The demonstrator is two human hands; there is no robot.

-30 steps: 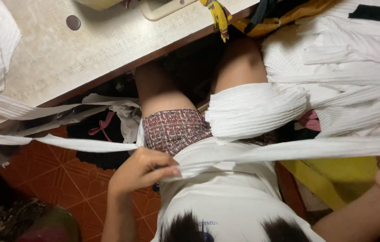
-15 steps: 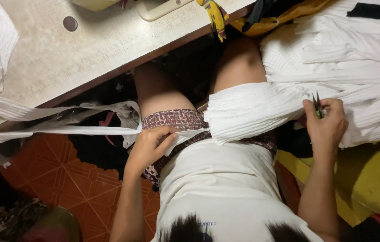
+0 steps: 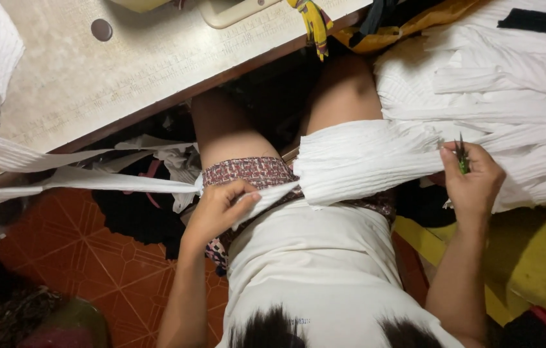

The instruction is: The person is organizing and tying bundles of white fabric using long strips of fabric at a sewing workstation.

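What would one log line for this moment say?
left hand: gripping white fabric strip | right hand: holding small snips on white pleated fabric

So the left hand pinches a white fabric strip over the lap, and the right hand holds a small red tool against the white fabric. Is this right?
Not quite. In the head view the small tool in the right hand is green, not red. The rest stands: the left hand pinches a white fabric strip over the lap, and the right hand rests against the white fabric.
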